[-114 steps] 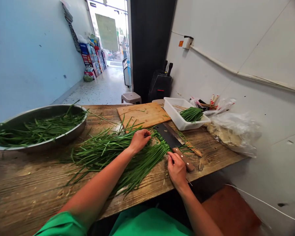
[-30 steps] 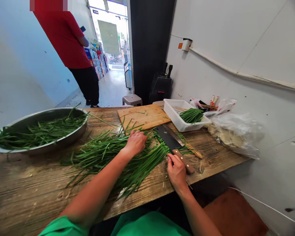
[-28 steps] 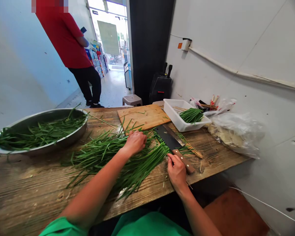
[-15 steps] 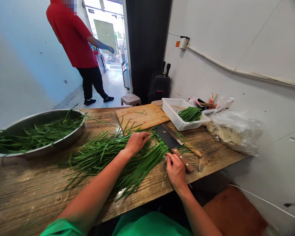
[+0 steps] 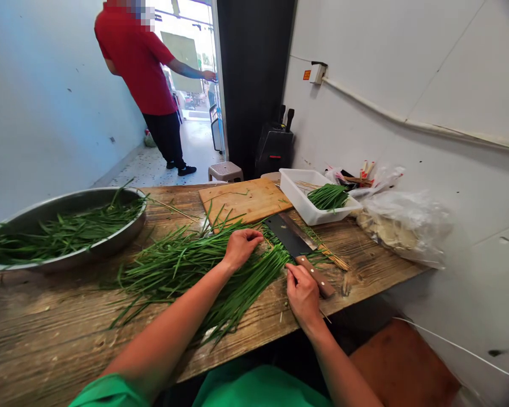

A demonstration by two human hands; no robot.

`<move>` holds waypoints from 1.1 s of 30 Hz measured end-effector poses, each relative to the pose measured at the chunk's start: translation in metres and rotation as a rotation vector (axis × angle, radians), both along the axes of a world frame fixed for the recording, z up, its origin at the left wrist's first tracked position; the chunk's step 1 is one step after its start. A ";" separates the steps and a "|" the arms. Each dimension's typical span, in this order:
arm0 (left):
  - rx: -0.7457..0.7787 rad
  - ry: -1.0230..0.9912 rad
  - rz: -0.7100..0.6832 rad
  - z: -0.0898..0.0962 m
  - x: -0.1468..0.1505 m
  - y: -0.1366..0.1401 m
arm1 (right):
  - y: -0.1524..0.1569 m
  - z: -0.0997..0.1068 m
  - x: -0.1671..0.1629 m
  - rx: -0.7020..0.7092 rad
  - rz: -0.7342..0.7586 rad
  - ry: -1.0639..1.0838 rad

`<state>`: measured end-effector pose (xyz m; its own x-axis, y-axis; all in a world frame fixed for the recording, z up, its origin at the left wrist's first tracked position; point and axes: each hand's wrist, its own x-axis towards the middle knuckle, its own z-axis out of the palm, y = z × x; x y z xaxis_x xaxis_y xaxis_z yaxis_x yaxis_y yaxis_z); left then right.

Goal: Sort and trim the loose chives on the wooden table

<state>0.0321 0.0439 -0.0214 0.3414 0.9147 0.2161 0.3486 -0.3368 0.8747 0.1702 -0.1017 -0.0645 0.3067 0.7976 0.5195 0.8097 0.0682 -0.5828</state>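
Observation:
Long green garlic chives (image 5: pixel 182 254) lie in a loose heap on the wooden table, with a neater row of chives (image 5: pixel 254 277) along its near right side. My left hand (image 5: pixel 240 249) is over the heap, fingertips pinched together; what is between them is too small to make out. Beside the cut ends of the row, my right hand (image 5: pixel 303 291) is closed on a thin bamboo skewer (image 5: pixel 324 316), whose end sticks out below the palm. A cleaver (image 5: pixel 292 237) with a wooden handle lies flat just beyond my right hand.
A metal basin (image 5: pixel 139 217) of chives stands at the left. Behind are a cutting board (image 5: pixel 254 200) and a white tray (image 5: pixel 294 198) holding a chive bundle. Loose skewers (image 5: pixel 335 257) and a plastic bag (image 5: pixel 407 226) lie right. A person in red (image 5: pixel 139 68) stands near the doorway.
My left hand has shifted slightly right, with its fingertips reaching towards the cleaver blade. My right hand has hardly moved. The person in red has moved right, an arm stretched to the door.

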 end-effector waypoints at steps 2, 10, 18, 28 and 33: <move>0.005 -0.011 -0.011 -0.001 0.000 0.001 | 0.000 -0.001 0.000 0.005 0.001 -0.001; 0.008 -0.012 -0.013 -0.001 0.001 0.001 | 0.000 -0.001 0.000 -0.005 -0.002 -0.010; 0.035 -0.030 0.000 0.002 0.001 -0.001 | 0.000 0.001 -0.001 0.005 0.004 -0.022; -0.057 -0.146 0.017 -0.004 0.003 0.002 | -0.001 0.003 -0.001 0.014 0.002 -0.024; -0.035 -0.161 0.052 -0.006 0.002 0.006 | -0.001 0.003 -0.001 0.024 -0.004 -0.026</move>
